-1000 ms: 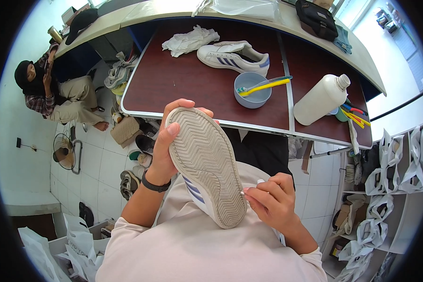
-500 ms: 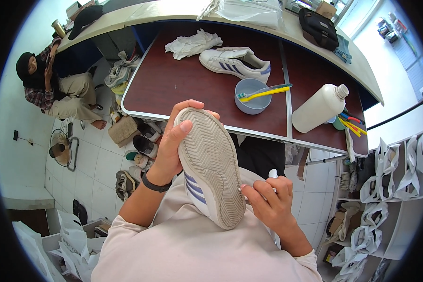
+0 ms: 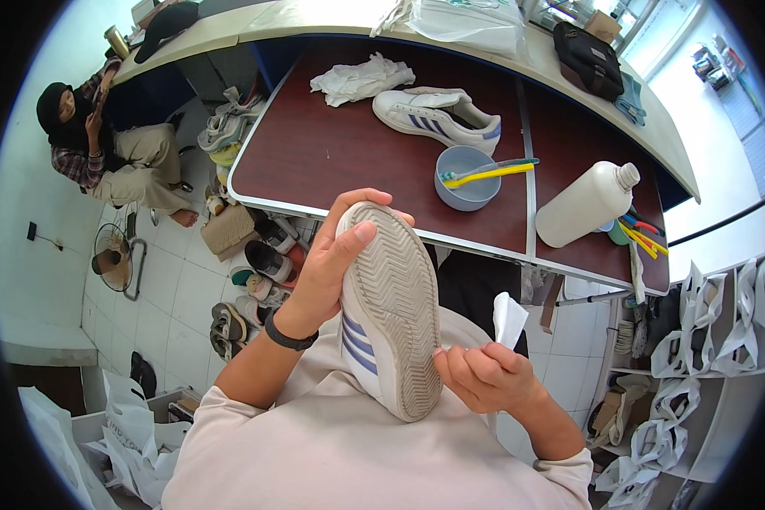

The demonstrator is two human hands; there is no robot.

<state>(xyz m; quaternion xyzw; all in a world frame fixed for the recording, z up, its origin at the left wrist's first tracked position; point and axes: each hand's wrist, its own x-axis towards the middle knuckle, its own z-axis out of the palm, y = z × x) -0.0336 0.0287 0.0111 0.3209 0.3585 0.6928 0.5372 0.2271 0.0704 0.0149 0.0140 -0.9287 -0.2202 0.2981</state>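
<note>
My left hand (image 3: 336,263) grips a white sneaker with blue stripes (image 3: 361,353) by the toe, sole turned upward toward me and heel resting against my shirt. My right hand (image 3: 484,378) is closed on a white tissue or cloth (image 3: 508,316), which sticks up from the fist; its fingertips touch the rim of the chevron-patterned sole (image 3: 395,289) near the heel. Beyond them on the dark table (image 3: 280,153) are a second sneaker (image 3: 433,121), a crumpled white cloth (image 3: 357,81), a grey-blue bowl (image 3: 463,194) with brushes across it, and a white bottle (image 3: 574,212).
A seated person (image 3: 93,149) holds a phone at left, near a fan (image 3: 112,259) and shoes on the floor. More brushes (image 3: 644,242) lie at the table's right. A curved counter behind carries a black bag (image 3: 586,59). Shelves with white bags (image 3: 688,331) stand at right.
The sneaker has shifted slightly right and stands a little more upright in my left hand. More of the white cloth now rises out of my right fist. The view has shifted slightly.
</note>
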